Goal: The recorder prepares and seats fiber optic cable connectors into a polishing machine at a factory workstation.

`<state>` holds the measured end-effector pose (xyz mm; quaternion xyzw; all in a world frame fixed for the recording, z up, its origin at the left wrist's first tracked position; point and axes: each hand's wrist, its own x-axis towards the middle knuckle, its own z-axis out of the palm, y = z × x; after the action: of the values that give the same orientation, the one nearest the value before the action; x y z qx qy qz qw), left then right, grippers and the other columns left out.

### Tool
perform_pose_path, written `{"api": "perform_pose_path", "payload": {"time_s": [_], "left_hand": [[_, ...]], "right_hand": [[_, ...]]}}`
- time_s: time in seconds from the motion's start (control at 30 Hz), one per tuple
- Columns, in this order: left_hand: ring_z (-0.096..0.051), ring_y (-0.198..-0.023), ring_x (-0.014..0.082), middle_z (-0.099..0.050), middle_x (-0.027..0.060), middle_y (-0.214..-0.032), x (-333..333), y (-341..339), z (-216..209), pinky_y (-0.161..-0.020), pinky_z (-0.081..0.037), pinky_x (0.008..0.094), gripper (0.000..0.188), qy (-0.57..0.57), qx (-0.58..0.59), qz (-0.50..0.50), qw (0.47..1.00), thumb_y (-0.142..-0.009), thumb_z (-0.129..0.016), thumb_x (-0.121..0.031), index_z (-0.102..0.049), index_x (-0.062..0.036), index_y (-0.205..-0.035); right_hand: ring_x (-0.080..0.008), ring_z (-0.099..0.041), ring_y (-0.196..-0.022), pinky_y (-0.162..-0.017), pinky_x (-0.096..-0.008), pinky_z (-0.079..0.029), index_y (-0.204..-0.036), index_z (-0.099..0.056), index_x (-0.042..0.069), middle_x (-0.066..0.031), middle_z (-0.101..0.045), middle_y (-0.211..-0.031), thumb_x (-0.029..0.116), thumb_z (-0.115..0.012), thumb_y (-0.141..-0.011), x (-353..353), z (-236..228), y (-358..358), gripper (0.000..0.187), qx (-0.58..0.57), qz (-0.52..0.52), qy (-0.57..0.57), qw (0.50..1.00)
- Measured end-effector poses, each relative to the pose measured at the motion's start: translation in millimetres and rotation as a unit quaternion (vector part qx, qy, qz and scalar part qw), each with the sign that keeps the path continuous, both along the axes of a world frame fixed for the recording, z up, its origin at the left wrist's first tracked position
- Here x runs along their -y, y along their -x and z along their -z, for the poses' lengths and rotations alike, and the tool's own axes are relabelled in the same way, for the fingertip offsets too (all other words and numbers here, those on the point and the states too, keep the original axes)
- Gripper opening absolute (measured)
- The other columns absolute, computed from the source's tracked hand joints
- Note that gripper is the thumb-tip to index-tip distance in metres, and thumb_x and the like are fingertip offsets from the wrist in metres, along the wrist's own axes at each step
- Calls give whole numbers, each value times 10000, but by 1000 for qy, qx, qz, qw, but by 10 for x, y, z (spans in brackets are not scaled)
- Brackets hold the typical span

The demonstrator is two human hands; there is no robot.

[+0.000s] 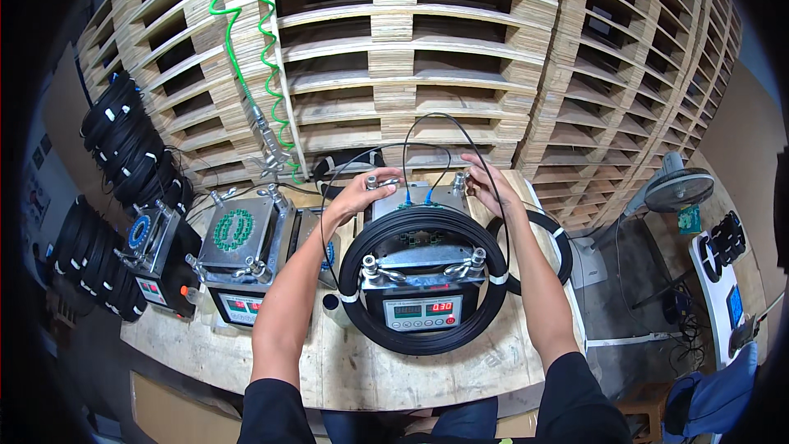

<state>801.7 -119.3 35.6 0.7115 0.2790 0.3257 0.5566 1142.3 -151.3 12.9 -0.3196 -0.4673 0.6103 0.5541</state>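
A fibre polishing machine [423,256] stands in front of me, with metal clamp posts at its corners. A coil of black cable [352,267] hangs over its front, bound with white ties. Two thin black leads rise from blue connectors [428,196] on the top plate. My left hand [367,192] closes its thumb and fingers around the far left wing nut [386,184]. My right hand [491,187] is beside the far right wing nut [459,184], fingers apart; whether it touches the nut I cannot tell. Two near wing nuts [474,261] stand untouched.
More machines [238,238] line the wooden bench [493,370] on the left. Black cable coils [123,140] hang at far left; another coil [561,259] lies right of the machine. An air gun [269,144] hangs from a green hose before stacked pallets [394,33]. A fan [678,187] stands right.
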Motion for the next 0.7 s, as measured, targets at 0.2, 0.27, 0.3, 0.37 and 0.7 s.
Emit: {"api": "perform_pose_path", "payload": {"time_s": [0.2,0.27,0.3,0.37,0.7], "left_hand": [[-579,-1222,167,-665,70,-1290,-39,-44,-6,-1079,-418,321,538,8,-18,12,1000,-937,-732,-289,-568,-65,-1399],[-572,-1242,173,-659,76,-1302,-48,-62,-19,-1089,-411,325,570,20,-15,27,999,-933,-738,-290,-544,-65,-1420],[-565,-1261,178,-652,82,-1315,-68,-107,-24,-1098,-405,329,603,32,-10,46,998,-928,-744,-291,-521,-66,-1441],[-562,-1270,183,-644,87,-1328,-32,106,-13,-1103,-402,331,634,61,-4,37,997,-924,-750,-281,-492,-70,-1463],[-554,-992,112,-618,9,-1158,-124,123,444,-938,-439,298,571,253,374,-23,892,-1013,-578,-473,-377,-332,-1528]], "right_hand": [[-67,-500,-646,-571,-203,-414,-1248,-544,70,21,-582,-826,166,-689,-968,-82,130,-66,330,-56,31,-14,998],[-86,-515,-736,-633,-230,-409,-1282,-548,69,7,-551,-869,230,-697,-970,-35,135,-64,381,0,68,-10,998],[-91,-529,-671,-573,-219,-418,-1450,-416,149,-6,-597,-826,227,-690,-974,-29,166,-123,555,3,71,1,997],[-99,-532,-684,-580,-225,-420,-1517,-321,169,-24,-596,-835,273,-712,-957,237,-50,240,692,37,73,24,996],[-219,-615,-837,-689,-345,-515,-1622,-117,202,-172,-604,-981,358,-852,-799,350,-19,301,1114,318,121,-57,939]]}}
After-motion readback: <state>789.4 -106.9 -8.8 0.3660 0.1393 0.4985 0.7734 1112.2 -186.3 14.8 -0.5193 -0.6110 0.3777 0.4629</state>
